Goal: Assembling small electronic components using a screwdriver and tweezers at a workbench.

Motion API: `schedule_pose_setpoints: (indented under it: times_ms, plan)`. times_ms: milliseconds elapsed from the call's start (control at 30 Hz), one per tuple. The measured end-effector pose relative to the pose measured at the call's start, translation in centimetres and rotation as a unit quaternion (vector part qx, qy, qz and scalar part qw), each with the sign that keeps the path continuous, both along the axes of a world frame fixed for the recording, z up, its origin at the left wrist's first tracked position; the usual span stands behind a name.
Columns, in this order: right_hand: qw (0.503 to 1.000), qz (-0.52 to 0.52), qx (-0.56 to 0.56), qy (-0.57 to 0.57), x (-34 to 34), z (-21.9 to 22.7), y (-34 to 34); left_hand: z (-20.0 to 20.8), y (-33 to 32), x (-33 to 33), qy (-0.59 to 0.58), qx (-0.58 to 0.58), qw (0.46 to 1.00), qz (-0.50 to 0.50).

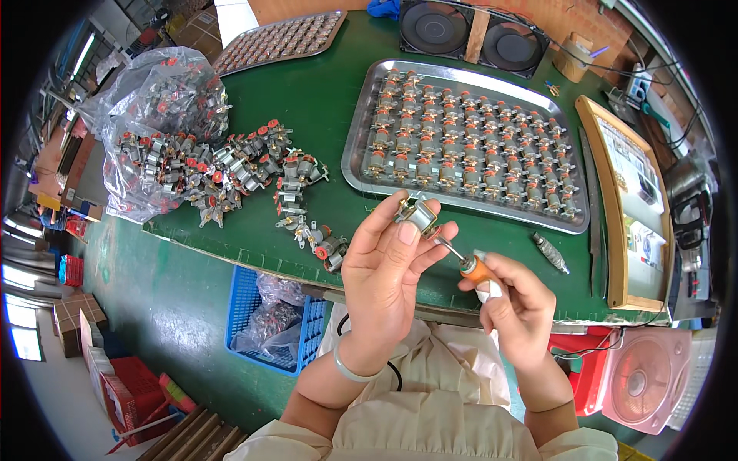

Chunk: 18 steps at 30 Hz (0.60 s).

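My left hand (378,286) pinches a small metal-framed coil part (417,216) between thumb and fingers, just above the bench's near edge. With my right hand (521,306) I grip a screwdriver (478,270) by its orange handle. Its thin metal shaft points up and left to the coil part; whether the tip touches it is hidden by my left fingers. A white wrap covers a fingertip of my right hand. Behind my hands lies a metal tray (351,165) with rows of upright coil parts. A loose heap of similar parts (244,167) sits to the left.
A clear plastic bag (165,84) of parts and a second filled tray (336,27) stand farther back. Right of the near tray are a small grey cylindrical object (550,253) and a wooden frame (657,265). A blue crate (240,311) stands below the green bench.
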State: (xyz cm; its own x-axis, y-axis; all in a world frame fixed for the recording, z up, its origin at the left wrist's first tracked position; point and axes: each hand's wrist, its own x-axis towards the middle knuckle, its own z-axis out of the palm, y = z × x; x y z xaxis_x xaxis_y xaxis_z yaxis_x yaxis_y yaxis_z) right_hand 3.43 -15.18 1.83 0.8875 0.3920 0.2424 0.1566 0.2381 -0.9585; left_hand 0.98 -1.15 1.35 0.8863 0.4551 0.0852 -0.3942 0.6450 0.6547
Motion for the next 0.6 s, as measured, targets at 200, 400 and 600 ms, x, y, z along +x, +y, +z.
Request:
schedule_pose_setpoints:
  times_ms: [200,400,600]
  plan:
    - [0.952,0.185,-0.011,0.245,1.5,1.0,-1.5,0.1,-0.5,0.0,-0.011,0.065,0.997,0.046]
    - [0.998,-0.042,-0.002,0.036,0.5,-1.3,1.0,0.0,-0.8,-0.1,-0.018,0.099,0.993,0.065]
    - [0.964,0.152,-0.076,0.206,1.4,0.6,-1.6,-0.2,-0.6,-0.5,-0.064,0.1,0.991,0.066]
